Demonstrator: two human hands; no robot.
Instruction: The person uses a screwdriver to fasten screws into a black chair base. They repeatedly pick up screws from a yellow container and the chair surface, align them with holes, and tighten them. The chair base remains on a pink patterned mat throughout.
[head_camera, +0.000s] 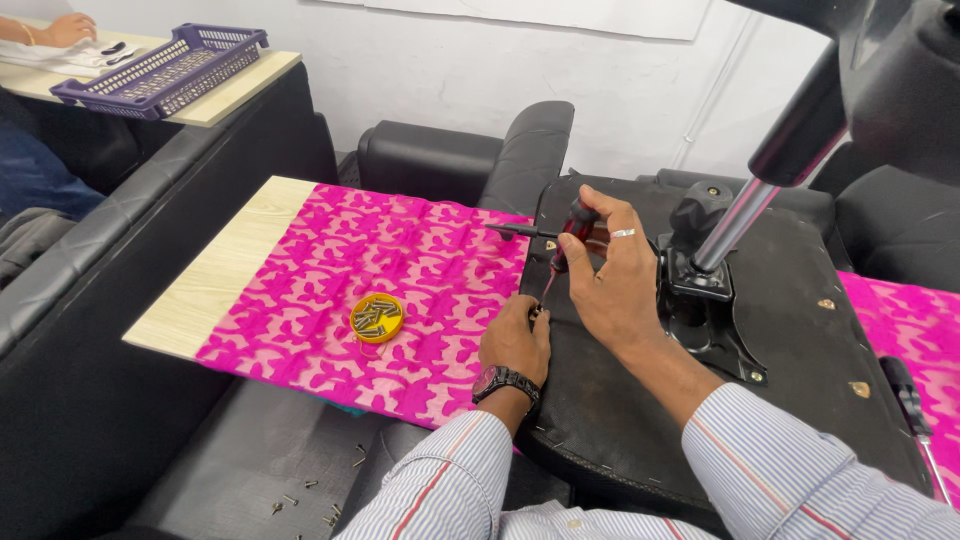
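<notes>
The right hand (610, 275) has its fingers closed around the dark red handle of a screwdriver (572, 232), which points down at the edge of an upturned black chair seat (800, 330) lying partly on the tabletop (215, 270). The left hand (515, 335) rests on that same edge just below the tip, its fingers curled, perhaps pinching a small screw, though this is hard to see. A yellow lid of screws (377, 317) sits nearby on the pink patterned cloth (400, 250).
</notes>
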